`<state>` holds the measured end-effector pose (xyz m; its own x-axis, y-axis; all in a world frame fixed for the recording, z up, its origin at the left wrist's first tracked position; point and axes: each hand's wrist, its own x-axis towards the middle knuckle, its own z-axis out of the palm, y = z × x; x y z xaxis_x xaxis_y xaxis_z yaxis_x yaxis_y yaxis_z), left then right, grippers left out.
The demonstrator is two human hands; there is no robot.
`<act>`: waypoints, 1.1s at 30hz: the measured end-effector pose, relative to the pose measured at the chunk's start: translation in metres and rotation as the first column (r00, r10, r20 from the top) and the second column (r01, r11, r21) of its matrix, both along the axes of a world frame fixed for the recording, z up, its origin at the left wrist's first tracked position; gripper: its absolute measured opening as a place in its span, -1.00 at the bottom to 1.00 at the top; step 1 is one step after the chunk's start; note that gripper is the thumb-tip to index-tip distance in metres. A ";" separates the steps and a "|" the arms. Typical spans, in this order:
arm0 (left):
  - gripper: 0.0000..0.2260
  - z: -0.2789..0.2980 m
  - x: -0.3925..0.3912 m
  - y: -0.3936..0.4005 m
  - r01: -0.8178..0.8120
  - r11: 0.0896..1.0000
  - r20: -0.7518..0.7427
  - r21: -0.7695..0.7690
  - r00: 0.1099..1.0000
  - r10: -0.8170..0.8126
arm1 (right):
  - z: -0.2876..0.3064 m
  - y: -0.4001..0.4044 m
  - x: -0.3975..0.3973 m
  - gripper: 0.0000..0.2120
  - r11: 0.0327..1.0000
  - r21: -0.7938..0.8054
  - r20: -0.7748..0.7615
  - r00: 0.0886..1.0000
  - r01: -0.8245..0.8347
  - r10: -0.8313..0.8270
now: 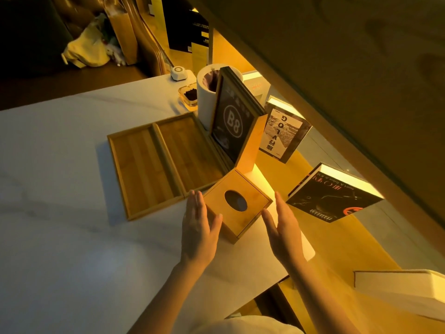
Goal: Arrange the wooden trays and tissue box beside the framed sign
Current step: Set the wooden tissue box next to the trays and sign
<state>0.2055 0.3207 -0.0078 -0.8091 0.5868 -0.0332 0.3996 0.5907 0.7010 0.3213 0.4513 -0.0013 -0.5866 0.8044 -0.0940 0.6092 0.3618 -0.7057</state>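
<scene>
Left hand [199,227] and right hand [284,230] flat and spread, flanking the tissue box [237,203], gripping nothing; left fingers at or just off its side, right palm apart. Tissue box on the desk [72,237], just in front of the framed sign [231,126]. Two wooden trays [163,160] side by side left of the sign, touching. Step in hand, probably: squaring the box. Next: a light nudge flush to sign and trays.

dim amber light glows from the right, wide-angle edges warped.
</scene>
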 end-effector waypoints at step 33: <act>-0.35 -0.001 -0.026 -0.001 0.312 0.877 -0.100 -0.366 0.924 -0.370 | -0.017 -0.029 -0.006 -0.42 0.963 0.217 0.236 0.966 -0.159 0.106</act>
<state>0.1798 0.3195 -0.0084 -0.5714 0.8040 -0.1644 0.7097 0.5847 0.3929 0.3157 0.4227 -0.0185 -0.6751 0.7359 -0.0529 0.6754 0.5875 -0.4457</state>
